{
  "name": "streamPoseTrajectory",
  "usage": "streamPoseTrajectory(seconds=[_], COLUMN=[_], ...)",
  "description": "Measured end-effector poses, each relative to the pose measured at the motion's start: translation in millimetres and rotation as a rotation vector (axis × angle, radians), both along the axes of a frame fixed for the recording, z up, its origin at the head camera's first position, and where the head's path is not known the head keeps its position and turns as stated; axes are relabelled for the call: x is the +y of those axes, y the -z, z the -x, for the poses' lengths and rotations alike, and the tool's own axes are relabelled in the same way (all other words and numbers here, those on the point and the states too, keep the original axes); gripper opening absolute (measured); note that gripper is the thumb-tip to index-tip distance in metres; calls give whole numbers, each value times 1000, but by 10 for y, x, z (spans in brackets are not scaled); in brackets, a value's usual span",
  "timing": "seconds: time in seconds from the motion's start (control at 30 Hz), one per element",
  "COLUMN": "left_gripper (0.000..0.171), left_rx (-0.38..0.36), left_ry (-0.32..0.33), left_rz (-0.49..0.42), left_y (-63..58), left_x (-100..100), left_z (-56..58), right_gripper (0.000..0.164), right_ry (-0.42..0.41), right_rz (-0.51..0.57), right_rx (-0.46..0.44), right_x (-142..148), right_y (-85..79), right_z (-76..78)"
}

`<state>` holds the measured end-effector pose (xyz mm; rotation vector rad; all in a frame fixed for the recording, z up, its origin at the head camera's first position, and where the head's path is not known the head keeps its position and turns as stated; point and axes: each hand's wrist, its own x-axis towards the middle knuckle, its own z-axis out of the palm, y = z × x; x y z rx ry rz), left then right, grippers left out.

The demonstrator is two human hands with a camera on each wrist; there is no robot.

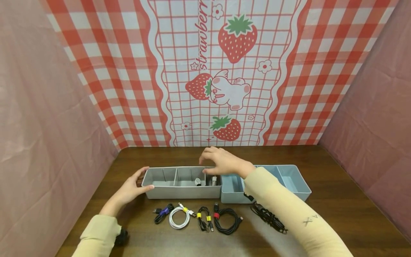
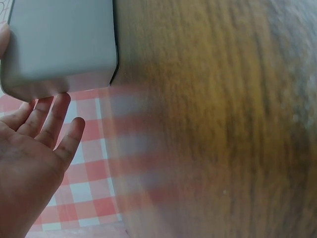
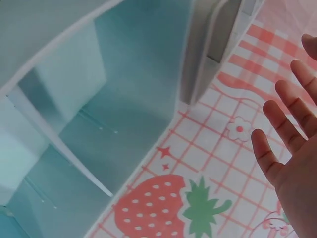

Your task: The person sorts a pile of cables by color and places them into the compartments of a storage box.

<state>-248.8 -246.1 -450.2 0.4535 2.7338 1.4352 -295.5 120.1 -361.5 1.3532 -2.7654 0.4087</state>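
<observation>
My left hand (image 1: pixel 130 191) spans the left end of the grey divided box (image 1: pixel 183 193), thumb at the near rim and fingers at the far corner. In the left wrist view, fairly straight fingertips meet its end wall. Over the box's right end hovers my right hand (image 1: pixel 224 162), fingers loosely bent around nothing; the right wrist view shows them apart and bare. A small white cable coil (image 1: pixel 198 181) lies in the middle compartment. The right compartment contains a pale plug-ended cable (image 1: pixel 214 180), partly shaded. Against the grey box stands a blue divided box (image 1: pixel 234 198), partly covered by my right forearm.
In front of the boxes lie a black cable with a purple tie (image 1: pixel 164 212), a white cable (image 1: pixel 170 218), a short yellow-tied black cable (image 1: pixel 203 224), a red-tied black coil (image 1: pixel 226 232) and a black cable bundle (image 1: pixel 269 218). A strawberry-print cloth (image 1: pixel 205 128) hangs behind the table.
</observation>
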Motion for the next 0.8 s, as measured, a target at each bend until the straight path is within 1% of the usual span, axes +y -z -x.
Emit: streamPoseTrajectory(seconds=[0.2, 0.5, 0.67, 0.8], left_gripper=[79, 79, 79, 79], left_rx=[0, -6, 1, -9], left_ry=[2, 0, 11, 4], left_rz=[-5, -1, 1, -5], left_y=[8, -18, -30, -25], left_x=[-5, 2, 4, 4], left_z=[4, -10, -10, -16], right_gripper=[25, 25, 26, 25], right_ry=[-9, -21, -20, -18], right_rz=[12, 30, 48, 64], right_rx=[36, 89, 95, 100], right_x=[-7, -43, -73, -108], right_y=[-87, -177, -205, -204], right_z=[-107, -285, -427, -545])
